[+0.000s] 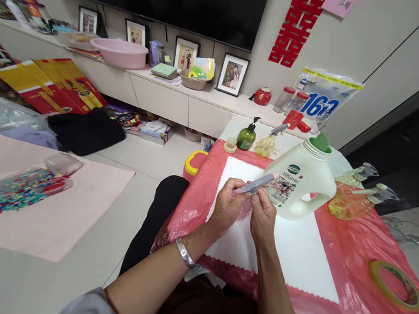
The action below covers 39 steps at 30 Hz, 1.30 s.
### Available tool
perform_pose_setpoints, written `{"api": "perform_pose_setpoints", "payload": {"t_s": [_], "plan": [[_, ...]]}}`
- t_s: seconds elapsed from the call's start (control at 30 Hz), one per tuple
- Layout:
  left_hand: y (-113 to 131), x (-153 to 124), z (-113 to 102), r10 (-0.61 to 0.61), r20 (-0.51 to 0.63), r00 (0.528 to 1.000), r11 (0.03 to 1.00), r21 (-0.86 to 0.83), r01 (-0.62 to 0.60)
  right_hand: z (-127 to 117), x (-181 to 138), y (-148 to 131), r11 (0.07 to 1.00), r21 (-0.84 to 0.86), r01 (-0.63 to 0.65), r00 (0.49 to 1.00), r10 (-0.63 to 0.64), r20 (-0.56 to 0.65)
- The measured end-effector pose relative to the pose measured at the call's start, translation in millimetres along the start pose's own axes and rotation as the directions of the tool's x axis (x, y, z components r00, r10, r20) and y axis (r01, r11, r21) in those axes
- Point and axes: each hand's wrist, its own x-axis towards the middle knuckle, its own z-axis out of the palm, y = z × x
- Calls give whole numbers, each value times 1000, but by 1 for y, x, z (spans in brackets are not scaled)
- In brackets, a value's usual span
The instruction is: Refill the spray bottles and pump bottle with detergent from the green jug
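Note:
Over the table, my left hand (227,206) is closed around a slim grey spray head (258,183) with a pale pink tip, which points up and to the right. My right hand (264,214) pinches at its underside with thumb and fingers. Something clear and pinkish shows between the palms, mostly covered by them. Just beyond my right hand stands a large pale green detergent jug (302,179) with a green cap part in its mouth. Beneath the hands lies a white sheet with a scalloped edge (297,251) on a red plastic cover (368,243).
A green pump bottle (246,137), a yellowish spray bottle (266,144) and a small tape roll (230,145) stand at the back. Spray bottles (356,202) and a wide tape roll (396,285) are right. Colourful small pieces (18,192) lie on a pink sheet at left.

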Motion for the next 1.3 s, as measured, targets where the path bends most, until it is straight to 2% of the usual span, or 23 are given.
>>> {"api": "perform_pose_setpoints", "payload": {"t_s": [0.17, 0.37, 0.53, 0.7, 0.77, 0.9, 1.07, 1.2, 1.27, 1.3], "plan": [[0, 0, 0, 19, 15, 1000, 1000, -11, -19, 5, -2, 0, 1000, -16, 2, 998, -3, -58], [6, 3, -4, -76, 83, 994, 996, -36, 79, 5, -6, 5, 999, 3, -34, 998, 34, -59], [-2, -5, -27, -53, 206, 977, 993, 115, 29, 1, -20, 16, 994, 5, -107, 994, 107, -1], [-14, -20, -48, -155, 237, 959, 963, 254, 93, 5, -31, 23, 986, -3, -164, 986, 164, -2], [-15, -28, -50, -144, 243, 959, 945, 322, 60, 11, -32, 19, 984, -2, -179, 984, 179, -22], [-7, -44, -44, -44, 183, 982, 889, 455, -45, 14, -32, 4, 977, 18, -212, 976, 212, -39], [9, -58, -37, 0, 202, 979, 835, 538, -111, -8, -40, -13, 962, 91, -258, 966, 259, 11], [12, -65, -31, -80, 160, 984, 867, 499, -10, -29, -47, -21, 952, 158, -262, 965, 260, 29], [14, -69, -27, -183, 136, 974, 904, 412, 113, -38, -50, -24, 943, 213, -258, 966, 259, 23], [17, -72, -25, -257, 154, 954, 927, 320, 198, -42, -52, -26, 933, 257, -254, 966, 255, 27]]}}
